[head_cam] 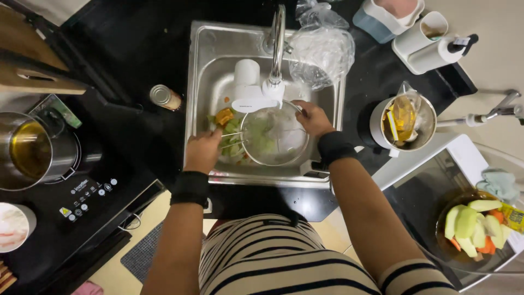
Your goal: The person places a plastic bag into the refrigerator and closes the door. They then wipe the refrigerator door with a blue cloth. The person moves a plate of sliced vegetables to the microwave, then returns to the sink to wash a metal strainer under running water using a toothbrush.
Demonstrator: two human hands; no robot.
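Striped shirt, steel sink, black counter

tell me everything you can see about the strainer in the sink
The strainer is a round wire-mesh sieve with a metal rim and thin wire handle, held roughly level over the steel sink under the faucet. The left hand grips the handle; the right hand holds the far rim. Green vegetable scraps show through the mesh.

- We see a black countertop around a steel sink.
- We see pale flooring with a grey mat.
- We see a wooden shelf at the left.
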